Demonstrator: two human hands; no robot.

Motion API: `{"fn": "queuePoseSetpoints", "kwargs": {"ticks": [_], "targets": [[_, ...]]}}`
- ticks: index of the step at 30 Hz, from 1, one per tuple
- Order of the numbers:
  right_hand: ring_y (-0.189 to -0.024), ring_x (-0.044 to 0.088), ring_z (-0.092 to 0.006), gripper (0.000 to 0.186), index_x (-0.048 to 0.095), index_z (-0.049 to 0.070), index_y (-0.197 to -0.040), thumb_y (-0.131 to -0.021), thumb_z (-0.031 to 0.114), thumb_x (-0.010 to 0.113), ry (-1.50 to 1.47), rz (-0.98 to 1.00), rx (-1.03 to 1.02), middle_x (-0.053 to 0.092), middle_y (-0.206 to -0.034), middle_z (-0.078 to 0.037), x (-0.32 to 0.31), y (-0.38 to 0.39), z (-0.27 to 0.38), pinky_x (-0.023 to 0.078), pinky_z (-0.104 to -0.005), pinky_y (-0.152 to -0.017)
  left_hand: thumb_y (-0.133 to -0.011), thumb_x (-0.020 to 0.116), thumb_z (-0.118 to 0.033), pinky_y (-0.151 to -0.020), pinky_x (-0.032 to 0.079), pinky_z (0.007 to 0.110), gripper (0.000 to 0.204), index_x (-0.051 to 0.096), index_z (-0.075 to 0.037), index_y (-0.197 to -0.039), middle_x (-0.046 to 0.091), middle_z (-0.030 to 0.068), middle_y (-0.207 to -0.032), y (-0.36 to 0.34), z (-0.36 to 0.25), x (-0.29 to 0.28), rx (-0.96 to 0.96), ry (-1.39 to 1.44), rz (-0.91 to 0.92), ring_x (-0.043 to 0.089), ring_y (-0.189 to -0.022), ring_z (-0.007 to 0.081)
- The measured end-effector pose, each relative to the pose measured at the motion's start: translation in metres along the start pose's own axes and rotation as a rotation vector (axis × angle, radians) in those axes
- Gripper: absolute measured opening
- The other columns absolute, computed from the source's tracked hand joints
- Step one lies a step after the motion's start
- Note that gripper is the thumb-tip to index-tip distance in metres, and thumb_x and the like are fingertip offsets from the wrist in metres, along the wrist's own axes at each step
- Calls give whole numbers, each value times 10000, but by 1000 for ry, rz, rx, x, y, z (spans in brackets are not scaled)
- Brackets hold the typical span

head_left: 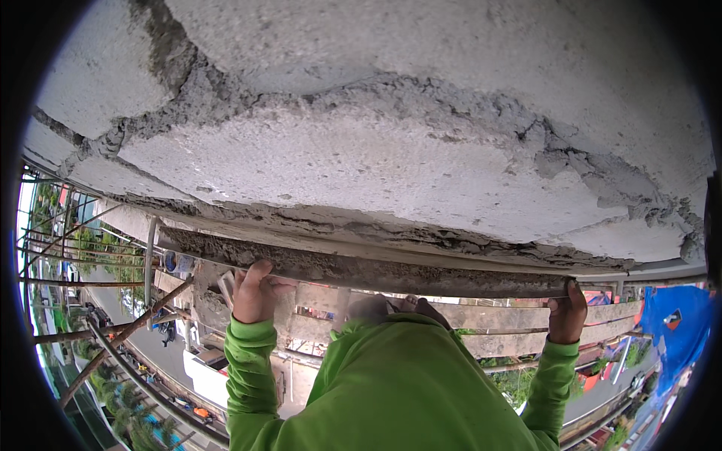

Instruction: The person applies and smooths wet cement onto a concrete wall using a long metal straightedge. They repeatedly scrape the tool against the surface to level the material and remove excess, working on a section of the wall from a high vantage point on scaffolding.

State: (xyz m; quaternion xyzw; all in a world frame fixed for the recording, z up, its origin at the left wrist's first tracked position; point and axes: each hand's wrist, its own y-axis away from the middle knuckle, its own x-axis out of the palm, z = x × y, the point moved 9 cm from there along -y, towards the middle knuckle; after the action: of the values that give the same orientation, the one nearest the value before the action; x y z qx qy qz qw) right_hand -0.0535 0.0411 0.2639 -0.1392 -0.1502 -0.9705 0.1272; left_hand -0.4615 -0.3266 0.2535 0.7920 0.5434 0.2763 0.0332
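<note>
Both my hands hold a long, narrow bar (361,270), its brown face crusted with dried mortar. It lies lengthwise along the foot of a grey block wall (353,161), just on my side of a pale ledge (346,244). My left hand (256,293) grips the bar left of its middle, thumb and fingers closed at its near edge. At the right end, my right hand (568,312) has its fingers wrapped round the bar. Rough mortar joints (188,98) run between the wall's blocks. Whether the bar touches the ledge I cannot tell.
Wooden planks (496,317) lie below the bar, around my feet. Scaffold poles (124,342) cross at the left, and a blue tarp (681,323) hangs at the right. A street (162,361) with vehicles and greenery shows far below. A bucket (180,262) stands near the bar's left end.
</note>
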Motion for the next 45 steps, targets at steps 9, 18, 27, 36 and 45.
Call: {"fn": "queuePoseSetpoints", "kwargs": {"ticks": [9, 18, 27, 36, 45], "targets": [[-633, 577, -127, 166, 505, 26, -899, -803, 154, 459, 45, -73, 5, 580, -770, -68, -30, -23, 17, 507, -210, -458, -716, 518, -124, -523, 501, 344, 230, 478, 48, -864, 559, 171, -713, 4, 68, 34, -216, 15, 44, 585, -588, 294], [-607, 573, -129, 148, 486, 32, -914, -785, 104, 476, 21, -60, 58, 569, -778, -61, -44, -24, 3, 513, -229, -458, -713, 506, -206, -573, 515, 336, 293, 497, -16, -936, 577, 143, -814, 2, 77, 31, -194, 28, 103, 584, -661, 255], [-577, 561, -124, 199, 504, 28, -900, -783, 189, 496, 64, -24, 153, 584, -725, -59, -56, -23, -12, 475, -220, -467, -723, 482, -127, -542, 529, 351, 268, 504, 37, -933, 584, 174, -794, 4, 89, 23, -162, 83, 109, 598, -630, 279], [-550, 564, -136, 131, 503, 13, -858, -785, 116, 464, 66, -112, 45, 574, -709, -77, -84, -44, 27, 490, -227, -440, -753, 512, -238, -556, 517, 315, 268, 523, -21, -911, 593, 156, -764, 17, 96, 71, -213, -61, 158, 600, -654, 257], [-609, 570, -161, 105, 499, 9, -836, -768, 79, 463, -9, -148, 7, 560, -733, -82, -86, -53, 41, 505, -251, -487, -742, 508, -168, -577, 528, 346, 272, 507, 30, -929, 585, 185, -822, 7, 90, 92, -184, 39, 235, 601, -674, 292]]}}
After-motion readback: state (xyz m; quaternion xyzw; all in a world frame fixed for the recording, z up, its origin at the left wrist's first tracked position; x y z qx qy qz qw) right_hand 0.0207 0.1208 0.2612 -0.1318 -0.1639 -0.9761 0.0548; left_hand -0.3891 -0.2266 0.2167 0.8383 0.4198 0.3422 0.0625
